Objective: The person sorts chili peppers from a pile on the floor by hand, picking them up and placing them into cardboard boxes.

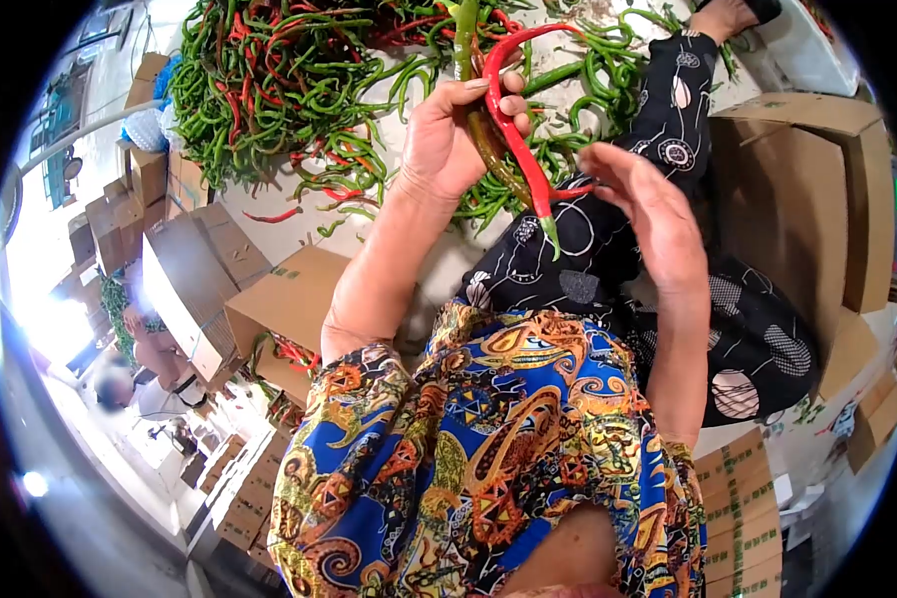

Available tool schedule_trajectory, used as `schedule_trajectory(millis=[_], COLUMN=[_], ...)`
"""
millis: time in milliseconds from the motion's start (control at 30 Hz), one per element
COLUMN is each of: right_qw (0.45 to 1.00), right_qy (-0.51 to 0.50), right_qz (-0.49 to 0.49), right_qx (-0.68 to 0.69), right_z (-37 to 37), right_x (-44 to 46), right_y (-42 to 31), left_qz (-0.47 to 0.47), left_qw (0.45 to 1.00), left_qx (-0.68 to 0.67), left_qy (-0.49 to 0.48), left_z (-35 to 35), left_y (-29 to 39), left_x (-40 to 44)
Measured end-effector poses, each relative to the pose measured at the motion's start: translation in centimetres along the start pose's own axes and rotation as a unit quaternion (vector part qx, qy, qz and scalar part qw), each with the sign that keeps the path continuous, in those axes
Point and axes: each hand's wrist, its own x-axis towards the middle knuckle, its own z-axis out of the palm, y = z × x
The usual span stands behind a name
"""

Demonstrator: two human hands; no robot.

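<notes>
My left hand [455,140] is closed around several long peppers. One is a curved red pepper [516,140] with its green stem end hanging low, and beside it lies a brownish-green pepper [490,157]. A thick green pepper [464,35] rises above the fingers. To the right, my right hand [643,199] has its fingers stretched out, close to the tip of another red pepper [571,191] that sticks out sideways. Whether the fingertips touch it is unclear. Beyond the hands, a big heap of green and red peppers [259,90] covers the floor.
An open cardboard box [782,189] stands at the right. More boxes [289,299] are at the left, one beside some red peppers. Stacked cartons [738,508] stand at the lower right. Another person [154,384] is at the far left. A foot [725,20] shows at the top right.
</notes>
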Motion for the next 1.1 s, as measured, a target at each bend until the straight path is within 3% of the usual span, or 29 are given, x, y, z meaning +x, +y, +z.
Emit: schedule_trajectory(millis=[100,200,300,467,533,633,733,800,867,1033,1100], right_qw=[0.99,0.975,0.978,0.975,0.979,0.988,0.969,0.946,0.9,0.87,0.868], right_qy=[-0.107,-0.148,-0.124,-0.169,-0.181,-0.14,-0.173,-0.245,-0.302,-0.272,-0.265], right_qz=[0.051,0.116,0.131,0.116,0.04,-0.016,0.1,0.127,0.181,0.202,0.209], right_qx=[0.079,0.119,0.103,0.081,0.085,0.059,0.142,0.17,0.258,0.359,0.364], right_z=[0.4,1.4,1.7,1.6,1.9,2.4,3.2,4.2,4.3,4.3,4.4], right_x=[1.3,1.0,0.8,0.0,0.0,0.9,2.3,3.3,3.6,3.5,3.4], right_y=[3.9,3.7,3.5,4.2,4.7,5.0,6.1,6.4,6.2,6.3,6.4], left_qz=[-0.022,-0.011,0.005,-0.017,-0.043,-0.059,-0.034,-0.033,-0.011,-0.01,-0.007], left_qw=[0.994,0.992,0.996,0.992,0.987,0.985,0.989,0.981,0.986,0.997,1.0], left_qx=[-0.087,-0.076,-0.026,-0.031,-0.049,-0.09,-0.106,-0.128,-0.127,-0.036,0.0], left_qy=[-0.057,-0.098,-0.082,-0.121,-0.149,-0.137,-0.093,-0.14,-0.105,-0.062,-0.002], left_z=[-1.2,-2.6,-3.4,-4.0,-4.4,-4.5,-3.4,-3.4,-4.0,-5.5,-6.2], left_y=[-0.8,-0.9,-0.9,-0.7,-0.5,-0.6,-0.8,-0.7,-0.2,0.5,0.3], left_x=[0.5,0.5,-0.1,-0.6,-0.6,-0.9,-1.1,-0.9,-0.9,-1.5,-1.7])
